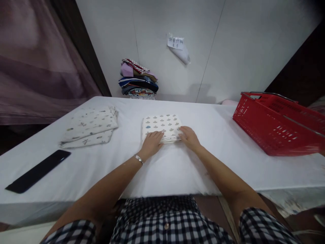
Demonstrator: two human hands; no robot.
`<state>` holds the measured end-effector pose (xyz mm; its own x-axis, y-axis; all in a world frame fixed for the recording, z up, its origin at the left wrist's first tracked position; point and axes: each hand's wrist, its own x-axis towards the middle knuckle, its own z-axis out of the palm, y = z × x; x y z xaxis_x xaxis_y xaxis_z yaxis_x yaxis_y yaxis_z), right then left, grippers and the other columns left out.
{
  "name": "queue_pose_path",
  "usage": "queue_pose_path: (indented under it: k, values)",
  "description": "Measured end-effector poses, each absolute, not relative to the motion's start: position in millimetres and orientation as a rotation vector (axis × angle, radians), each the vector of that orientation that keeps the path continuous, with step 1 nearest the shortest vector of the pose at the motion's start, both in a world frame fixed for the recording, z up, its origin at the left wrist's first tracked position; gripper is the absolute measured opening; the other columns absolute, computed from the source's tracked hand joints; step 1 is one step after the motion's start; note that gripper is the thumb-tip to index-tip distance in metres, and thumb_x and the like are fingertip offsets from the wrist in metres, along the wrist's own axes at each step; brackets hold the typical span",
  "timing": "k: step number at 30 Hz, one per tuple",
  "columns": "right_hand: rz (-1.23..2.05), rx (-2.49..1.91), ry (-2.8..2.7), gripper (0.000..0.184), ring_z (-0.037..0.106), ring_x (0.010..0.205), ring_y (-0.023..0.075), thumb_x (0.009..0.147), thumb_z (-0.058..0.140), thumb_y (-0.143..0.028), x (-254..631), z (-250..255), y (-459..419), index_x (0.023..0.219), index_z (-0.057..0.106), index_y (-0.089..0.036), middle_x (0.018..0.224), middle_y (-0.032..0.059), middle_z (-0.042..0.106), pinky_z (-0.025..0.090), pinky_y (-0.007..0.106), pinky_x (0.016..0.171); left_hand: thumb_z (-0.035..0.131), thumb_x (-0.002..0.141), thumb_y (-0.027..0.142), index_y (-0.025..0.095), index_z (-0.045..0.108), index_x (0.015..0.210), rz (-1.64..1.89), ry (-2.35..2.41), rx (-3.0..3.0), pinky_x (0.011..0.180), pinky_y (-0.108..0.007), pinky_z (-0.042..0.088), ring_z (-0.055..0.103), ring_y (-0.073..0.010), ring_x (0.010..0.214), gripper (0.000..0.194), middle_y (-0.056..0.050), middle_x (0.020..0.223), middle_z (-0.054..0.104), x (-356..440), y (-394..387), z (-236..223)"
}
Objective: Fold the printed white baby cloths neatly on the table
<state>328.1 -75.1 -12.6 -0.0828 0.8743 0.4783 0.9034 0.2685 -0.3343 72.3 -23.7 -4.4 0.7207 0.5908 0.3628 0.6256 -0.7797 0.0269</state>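
Observation:
A folded white cloth (162, 122) printed with rows of small grey shapes lies flat on the table in front of me. On its front left part rests my left hand (151, 143), fingers stretched out together and the thumb at the front edge. My right hand (190, 138) touches the cloth's right edge near the front corner, fingers extended over the side. Neither hand lifts the cloth. Its layered front edge shows between the two hands.
To the left lies a larger, loosely folded patterned cloth (91, 123), with a flat black object (38, 171) nearer me. A red plastic basket (276, 127) stands at the right. Behind the white-covered table (162, 179) is a stack of folded fabrics (138, 81) against the wall.

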Motion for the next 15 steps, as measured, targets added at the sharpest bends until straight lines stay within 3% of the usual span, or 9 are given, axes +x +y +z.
queue_pose_path:
  k: [5,15]
  values:
    - [-0.132,-1.619,-2.337,0.044,0.036,0.134,0.0216,0.096,0.035,-0.024,325,-30,-82,0.139,0.043,-0.026,0.143,0.0064,0.045,0.023,0.047,0.109,0.043,0.091,0.025,0.020,0.054,0.126,-0.486,-1.027,-2.799,0.108,-0.044,0.030,0.044,-0.0240,0.128,0.037,-0.008,0.134,0.054,56,-23,-13]
    - [-0.128,-1.680,-2.406,0.053,0.033,0.136,0.0197,0.092,0.034,-0.011,323,-27,-81,0.142,0.039,-0.027,0.146,0.0060,0.041,0.025,0.047,0.109,0.042,0.093,0.030,0.028,0.055,0.127,-0.523,-1.129,-2.807,0.112,-0.045,0.027,0.040,-0.0216,0.132,0.036,-0.002,0.140,0.050,38,-12,-22]
